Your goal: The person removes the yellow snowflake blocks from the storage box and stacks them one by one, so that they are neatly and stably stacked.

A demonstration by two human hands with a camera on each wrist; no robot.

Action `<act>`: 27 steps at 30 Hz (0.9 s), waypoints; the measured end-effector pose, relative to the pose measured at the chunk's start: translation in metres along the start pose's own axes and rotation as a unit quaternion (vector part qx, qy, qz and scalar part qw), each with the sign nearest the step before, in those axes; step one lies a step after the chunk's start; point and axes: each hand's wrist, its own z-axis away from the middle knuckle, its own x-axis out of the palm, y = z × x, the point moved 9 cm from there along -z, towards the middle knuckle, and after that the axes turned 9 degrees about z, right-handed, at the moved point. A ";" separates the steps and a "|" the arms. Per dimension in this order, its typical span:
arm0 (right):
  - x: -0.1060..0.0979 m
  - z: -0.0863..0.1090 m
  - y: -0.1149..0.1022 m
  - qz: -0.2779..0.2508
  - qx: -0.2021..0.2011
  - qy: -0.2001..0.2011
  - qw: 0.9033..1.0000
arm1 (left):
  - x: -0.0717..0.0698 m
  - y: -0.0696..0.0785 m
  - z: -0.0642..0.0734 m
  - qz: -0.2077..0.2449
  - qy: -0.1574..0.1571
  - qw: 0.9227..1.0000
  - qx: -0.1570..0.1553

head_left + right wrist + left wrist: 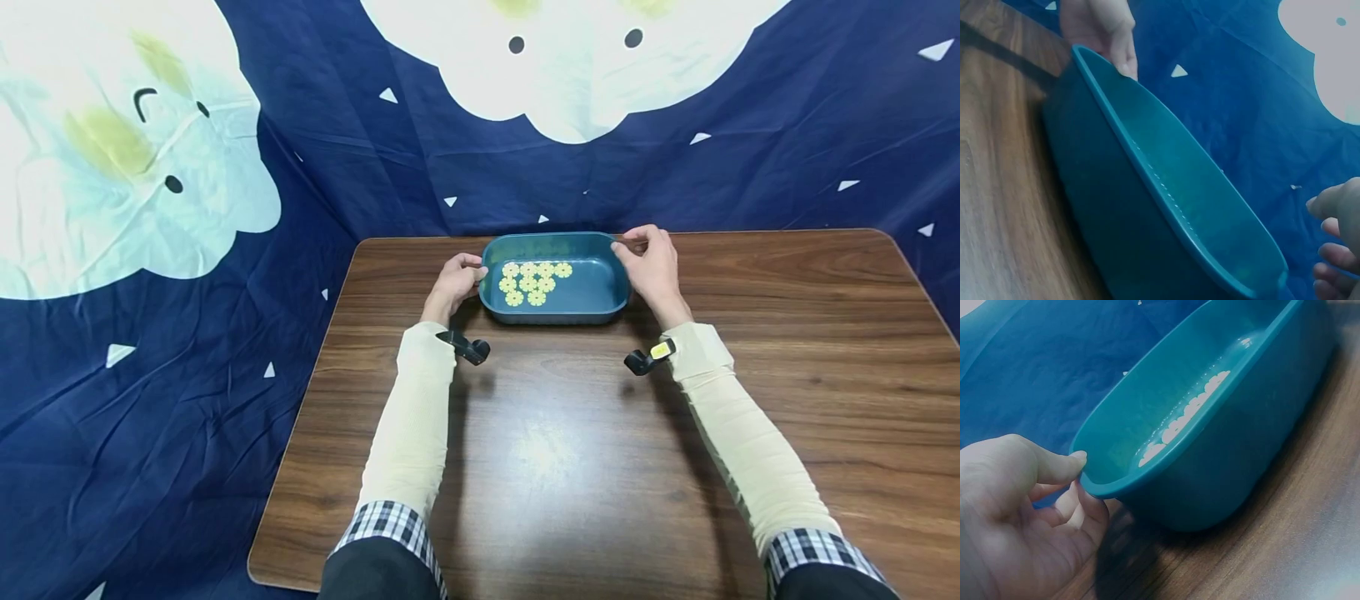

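Note:
A teal plastic basin (592, 287), oblong with rounded ends, stands near the table's back edge. Several pale yellow flower shapes (528, 284) show on its floor; I cannot tell whether they are printed or loose. At the basin's left end, my left hand (453, 285) pinches the rim, thumb on top and fingers below, as the left wrist view shows. Beside the right end is my right hand (654, 268), its thumb and fingers spread apart. In the right wrist view a gap separates those fingers (1333, 255) from the basin.
The brown wood-grain table (547, 458) has rounded corners. A dark blue cloth (360, 158) with white cloud faces hangs behind it and along the left side. A small black camera sits on each wrist, over cream sleeves (408, 417).

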 end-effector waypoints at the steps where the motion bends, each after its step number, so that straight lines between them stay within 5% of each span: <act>1: 0.003 0.000 -0.003 -0.006 -0.006 -0.003 1.000 | 0.000 0.000 0.000 0.001 0.000 1.000 0.000; 16: 0.042 0.009 -0.029 -0.049 -0.062 -0.068 0.995 | 0.001 -0.001 0.001 0.004 -0.004 1.000 0.002; 27: 0.068 0.008 -0.025 -0.022 -0.046 -0.109 0.993 | 0.000 -0.001 0.001 0.002 0.001 1.000 0.001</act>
